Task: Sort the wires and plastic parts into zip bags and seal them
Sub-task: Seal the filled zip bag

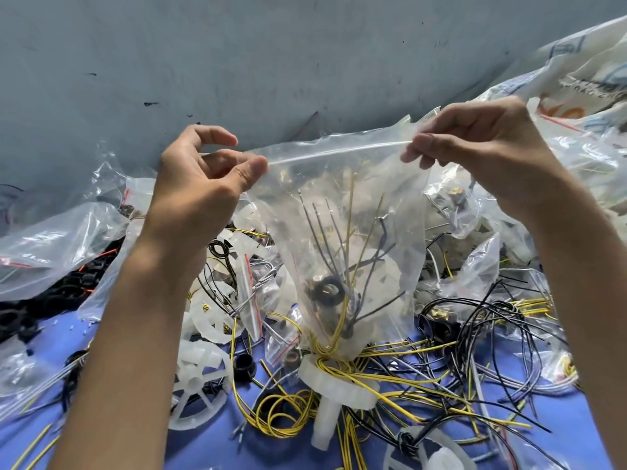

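**Item 1. Forearms.** Left forearm [135, 334] and right forearm [583, 283], both bare, rise from the near edge toward the middle of the scene.

**Item 2. Left hand** [200, 184]. Thumb and forefinger pinch the left top corner of the zip bag [339, 205] at its closure. The other fingers are loosely curled above the corner.

**Item 3. Right hand** [481, 147]. Thumb and fingertips pinch the right end of the same closure. The remaining fingers are curled in behind.

**Item 4. Zip bag.** Clear, held upright above the heap at centre. The zip strip [339, 153] is stretched taut between the two hands; whether it is pressed closed cannot be told. Its lower end touches the pile.

**Item 5. Bag contents.** Grey and yellow wires [339, 239] stand fanned upward. A black ring part [327, 288] lies low in the bag.

**Item 6. Loose stock on the blue table** [576, 429].
- Yellow wire coils [281, 415], near centre.
- Black wire tangle [492, 327], right.
- White spoked wheel [200, 378], near left.
- White stemmed part [336, 385], just below the bag.
- Black cap [243, 362], between the wheel and the stemmed part.

**Item 7. Other bags.**
- Small red-striped zip bag [252, 300], left of centre.
- Large clear bag [51, 245], far left, over black parts.
- Printed bags [593, 96], far right.

**Item 8. Grey wall** [237, 62], along the far side.
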`<action>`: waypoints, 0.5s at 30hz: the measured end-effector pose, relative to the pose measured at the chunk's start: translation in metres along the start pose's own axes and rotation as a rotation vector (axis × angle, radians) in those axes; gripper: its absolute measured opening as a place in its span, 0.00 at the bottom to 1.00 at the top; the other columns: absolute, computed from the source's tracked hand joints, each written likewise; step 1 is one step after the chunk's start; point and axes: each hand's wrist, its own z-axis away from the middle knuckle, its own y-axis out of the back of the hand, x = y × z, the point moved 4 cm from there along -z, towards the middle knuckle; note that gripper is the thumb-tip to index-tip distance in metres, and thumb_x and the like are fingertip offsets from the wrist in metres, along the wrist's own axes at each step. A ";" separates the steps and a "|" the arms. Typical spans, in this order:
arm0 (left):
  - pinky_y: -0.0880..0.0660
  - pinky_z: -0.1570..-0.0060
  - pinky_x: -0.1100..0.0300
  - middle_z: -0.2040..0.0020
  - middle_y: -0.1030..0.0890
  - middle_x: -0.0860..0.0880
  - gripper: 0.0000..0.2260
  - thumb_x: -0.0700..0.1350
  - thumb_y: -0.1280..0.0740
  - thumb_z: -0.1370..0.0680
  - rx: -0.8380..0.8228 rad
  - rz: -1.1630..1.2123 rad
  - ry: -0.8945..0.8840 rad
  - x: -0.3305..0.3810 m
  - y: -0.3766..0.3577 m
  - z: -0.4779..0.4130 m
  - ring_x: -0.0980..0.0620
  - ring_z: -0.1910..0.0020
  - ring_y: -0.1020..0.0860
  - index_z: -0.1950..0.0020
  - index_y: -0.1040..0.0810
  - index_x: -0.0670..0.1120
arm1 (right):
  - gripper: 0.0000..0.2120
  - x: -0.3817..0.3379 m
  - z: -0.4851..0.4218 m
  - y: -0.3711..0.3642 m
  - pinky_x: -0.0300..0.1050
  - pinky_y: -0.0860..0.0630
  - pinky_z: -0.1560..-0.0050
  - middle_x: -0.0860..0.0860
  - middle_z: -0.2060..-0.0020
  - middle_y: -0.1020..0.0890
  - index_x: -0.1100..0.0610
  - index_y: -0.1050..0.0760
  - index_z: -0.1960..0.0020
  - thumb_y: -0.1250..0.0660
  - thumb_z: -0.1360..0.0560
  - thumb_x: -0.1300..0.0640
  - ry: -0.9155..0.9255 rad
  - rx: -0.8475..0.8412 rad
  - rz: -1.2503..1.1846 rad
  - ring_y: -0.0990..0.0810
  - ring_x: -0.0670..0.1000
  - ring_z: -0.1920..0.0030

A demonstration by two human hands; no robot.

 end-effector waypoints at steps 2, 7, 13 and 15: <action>0.30 0.67 0.73 0.70 0.19 0.60 0.12 0.38 0.30 0.25 0.026 -0.008 -0.026 0.002 -0.003 0.001 0.64 0.71 0.27 0.55 0.31 0.51 | 0.05 -0.001 0.000 0.000 0.31 0.28 0.64 0.45 0.66 0.15 0.58 0.21 0.60 0.32 0.27 0.66 0.006 0.005 0.001 0.21 0.42 0.68; 0.31 0.67 0.73 0.69 0.19 0.60 0.12 0.41 0.28 0.26 0.007 -0.005 -0.020 0.004 -0.007 0.002 0.65 0.69 0.24 0.54 0.30 0.52 | 0.03 0.003 0.001 0.000 0.34 0.27 0.63 0.46 0.64 0.15 0.57 0.20 0.59 0.31 0.28 0.58 -0.056 -0.036 -0.005 0.21 0.44 0.66; 0.31 0.66 0.75 0.66 0.17 0.59 0.12 0.40 0.27 0.28 -0.073 0.070 0.009 0.003 -0.017 0.005 0.65 0.64 0.21 0.52 0.28 0.51 | 0.04 0.002 0.000 -0.007 0.35 0.27 0.64 0.48 0.63 0.15 0.56 0.19 0.58 0.29 0.30 0.55 -0.039 -0.068 -0.025 0.21 0.44 0.65; 0.31 0.65 0.75 0.66 0.17 0.59 0.12 0.40 0.28 0.28 -0.074 0.115 0.030 0.003 -0.018 0.005 0.64 0.64 0.21 0.53 0.28 0.51 | 0.03 0.003 0.000 -0.004 0.35 0.27 0.63 0.48 0.63 0.15 0.56 0.19 0.58 0.29 0.30 0.56 -0.046 -0.062 -0.020 0.21 0.44 0.65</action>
